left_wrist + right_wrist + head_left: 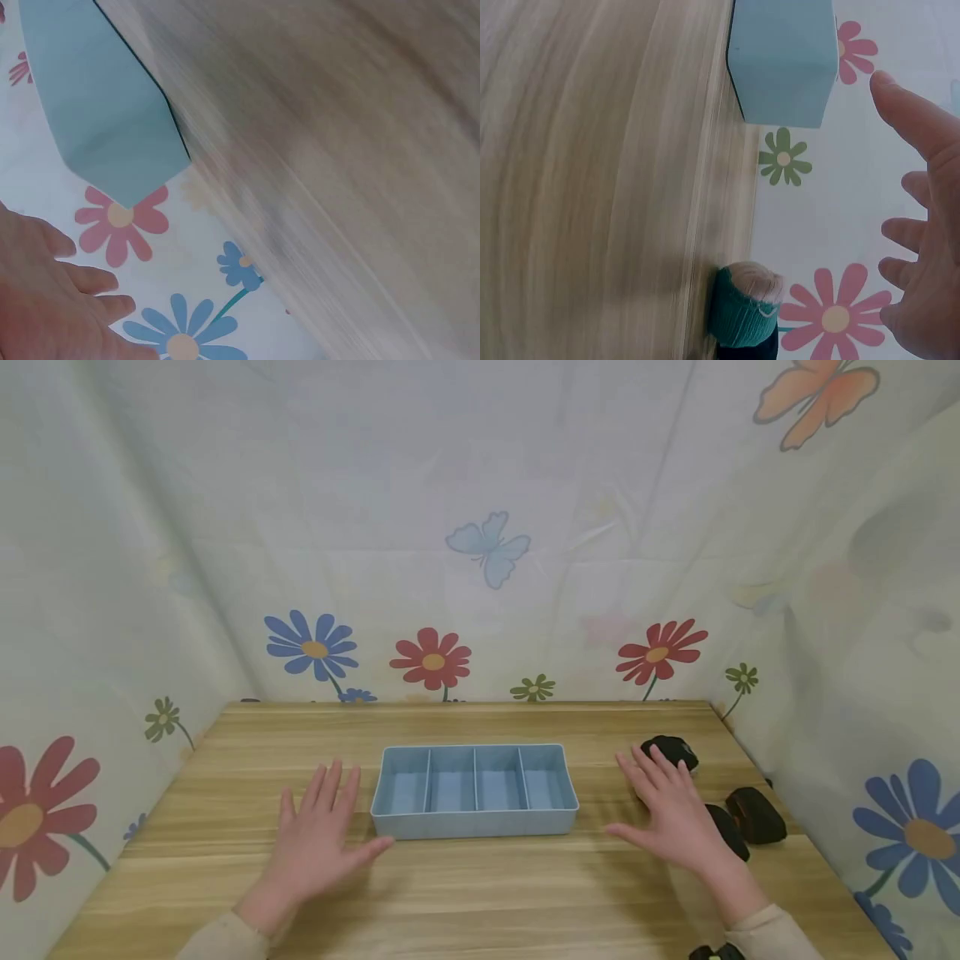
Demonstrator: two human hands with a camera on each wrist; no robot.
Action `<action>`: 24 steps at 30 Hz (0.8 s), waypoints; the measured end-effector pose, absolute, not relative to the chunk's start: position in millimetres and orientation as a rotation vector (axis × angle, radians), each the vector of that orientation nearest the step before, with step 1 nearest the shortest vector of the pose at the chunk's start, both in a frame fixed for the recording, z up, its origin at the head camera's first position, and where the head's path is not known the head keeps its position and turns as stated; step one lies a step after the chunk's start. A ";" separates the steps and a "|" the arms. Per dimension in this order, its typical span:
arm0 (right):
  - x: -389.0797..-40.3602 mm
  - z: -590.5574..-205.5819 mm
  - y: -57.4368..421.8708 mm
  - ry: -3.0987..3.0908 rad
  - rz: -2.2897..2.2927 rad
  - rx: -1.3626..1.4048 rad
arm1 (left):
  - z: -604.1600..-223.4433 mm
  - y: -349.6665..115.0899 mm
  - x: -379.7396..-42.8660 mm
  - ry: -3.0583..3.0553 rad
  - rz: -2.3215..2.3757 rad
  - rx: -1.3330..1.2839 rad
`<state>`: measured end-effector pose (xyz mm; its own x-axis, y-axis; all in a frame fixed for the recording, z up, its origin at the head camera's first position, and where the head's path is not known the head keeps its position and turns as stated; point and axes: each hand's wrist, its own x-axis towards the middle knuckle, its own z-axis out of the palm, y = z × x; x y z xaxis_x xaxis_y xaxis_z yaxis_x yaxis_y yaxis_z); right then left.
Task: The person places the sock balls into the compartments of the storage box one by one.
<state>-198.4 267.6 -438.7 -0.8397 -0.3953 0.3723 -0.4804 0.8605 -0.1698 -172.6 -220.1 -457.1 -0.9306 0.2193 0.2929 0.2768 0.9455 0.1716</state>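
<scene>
A light blue box (476, 823) with several side-by-side compartments stands on the table, nothing inside them. My left hand (318, 839) hovers to its left, fingers spread, thumb close to the near left corner. On the other side, my right hand (670, 818) is spread too, apart from the box and partly covering dark rolled cloth bundles that look like balled-up socks. One bundle (672, 751) shows beyond its fingertips, another (729, 833) beside the wrist. In the right wrist view a teal and beige knitted bundle (742, 309) lies below the box (784, 67). Neither hand holds anything.
A further dark bundle (759, 816) lies near the right edge of the wooden table (480, 902). A flower-and-butterfly patterned cloth (360, 527) encloses the back and both sides. A small black object (716, 952) shows at the bottom edge, under the right sleeve.
</scene>
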 end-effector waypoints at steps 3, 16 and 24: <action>-200.2 -438.9 274.7 -2.699 0.402 0.695 | -457.0 -220.8 -175.2 -2.824 -0.296 -0.376; -215.3 -441.2 311.2 -2.730 0.627 0.853 | -455.7 -225.6 -184.3 -2.738 -0.471 -0.414; -227.0 -439.3 325.3 -2.816 0.652 0.878 | -456.3 -224.9 -193.4 -2.779 -0.687 -0.381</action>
<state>-227.0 325.3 -439.3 -0.8245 -0.5136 0.2376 -0.5657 0.7388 -0.3662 -193.4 -224.9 -456.3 -0.9338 0.1902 0.3030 0.3095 0.8544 0.4174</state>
